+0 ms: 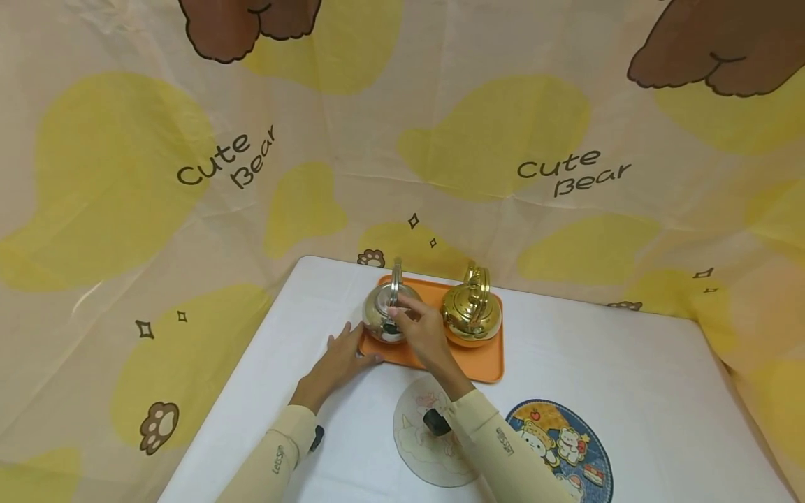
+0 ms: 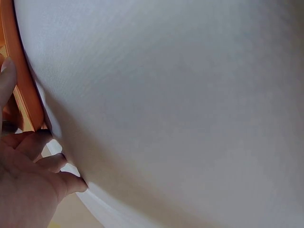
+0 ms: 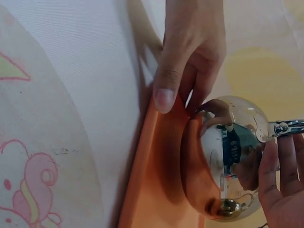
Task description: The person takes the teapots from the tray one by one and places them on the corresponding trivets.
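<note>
Backdrop cloth, beige with yellow patches, brown bears and "Cute Bear" lettering [image 1: 459, 56], is hanging behind the work area. White-covered table [image 1: 629, 391] is extending below it.

Item: shallow orange rectangular tray with raised rim [image 1: 468, 363], lying near the table's far edge; presumably it is keeping both vessels together.

Item: round, polished silver metal kettle with arched handle [image 1: 374, 321], occupying the tray's left end. Its handle is standing upright, likely suiting a grip from above. Whether the base is bearing fully on the tray is hard to tell.

Item: round, shiny gold metal kettle [image 1: 465, 314], standing at the tray's right end, with neither hand touching it.

Right hand [image 1: 426, 335]: thumb and fingers are drawing close about the silver kettle's handle, apparently pinching it low down.

Left hand [image 1: 342, 356]: digits are spreading loosely around the tray's near left corner, thumb at the near rim, some fingertips resting on the white cover; it is touching rather than clasping, probably steadying the tray.

Items: pale round mat with pink print [image 1: 415, 454] and blue round mat with cartoon bears [image 1: 566, 436], lying nearer the person, the right sleeve [image 1: 490, 440] partly covering both.
</note>
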`<act>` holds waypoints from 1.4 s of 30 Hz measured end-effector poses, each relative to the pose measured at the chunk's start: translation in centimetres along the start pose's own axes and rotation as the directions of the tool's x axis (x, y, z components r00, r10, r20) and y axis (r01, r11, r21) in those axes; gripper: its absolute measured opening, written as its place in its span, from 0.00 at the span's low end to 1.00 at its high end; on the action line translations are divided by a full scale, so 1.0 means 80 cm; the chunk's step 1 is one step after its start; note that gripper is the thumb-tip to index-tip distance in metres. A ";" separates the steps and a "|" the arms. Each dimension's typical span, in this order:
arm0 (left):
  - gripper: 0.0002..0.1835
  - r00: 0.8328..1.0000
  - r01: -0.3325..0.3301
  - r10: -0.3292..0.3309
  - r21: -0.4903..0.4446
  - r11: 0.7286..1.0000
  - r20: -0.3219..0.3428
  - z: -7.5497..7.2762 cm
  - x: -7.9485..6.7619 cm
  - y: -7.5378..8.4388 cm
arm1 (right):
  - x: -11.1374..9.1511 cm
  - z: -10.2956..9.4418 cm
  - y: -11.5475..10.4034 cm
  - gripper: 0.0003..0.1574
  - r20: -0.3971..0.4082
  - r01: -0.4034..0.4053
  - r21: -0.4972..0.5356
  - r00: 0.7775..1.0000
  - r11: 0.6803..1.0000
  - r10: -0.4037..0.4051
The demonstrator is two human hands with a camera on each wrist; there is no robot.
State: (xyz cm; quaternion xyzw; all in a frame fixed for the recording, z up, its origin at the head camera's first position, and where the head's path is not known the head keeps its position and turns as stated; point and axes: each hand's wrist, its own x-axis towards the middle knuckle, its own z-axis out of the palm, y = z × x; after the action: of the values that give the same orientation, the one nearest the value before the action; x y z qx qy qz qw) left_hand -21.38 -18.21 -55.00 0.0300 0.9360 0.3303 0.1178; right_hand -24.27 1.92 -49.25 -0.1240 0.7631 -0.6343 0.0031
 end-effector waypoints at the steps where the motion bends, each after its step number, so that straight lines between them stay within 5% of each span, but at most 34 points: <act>1: 0.52 1.000 0.002 -0.002 -0.002 1.000 0.001 0.000 0.000 0.000 | -0.001 -0.001 -0.002 0.23 0.001 0.005 0.007 1.000 1.000 -0.005; 31: 0.47 0.997 -0.067 0.068 0.011 0.998 -0.035 0.000 -0.002 0.000 | -0.024 -0.037 -0.070 0.23 0.039 0.133 0.094 0.990 0.987 -0.138; 42: 0.48 0.999 -0.034 0.035 0.005 0.999 -0.028 0.000 -0.003 -0.002 | -0.040 -0.052 -0.095 0.23 0.084 0.171 0.104 0.980 0.980 -0.180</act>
State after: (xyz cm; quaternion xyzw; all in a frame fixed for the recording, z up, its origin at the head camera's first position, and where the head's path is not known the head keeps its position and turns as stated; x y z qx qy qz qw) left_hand -21.15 -18.35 -55.08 0.0419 0.9376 0.3306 0.0990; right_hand -20.41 5.29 -41.53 -0.2199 0.7168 -0.6616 -0.0114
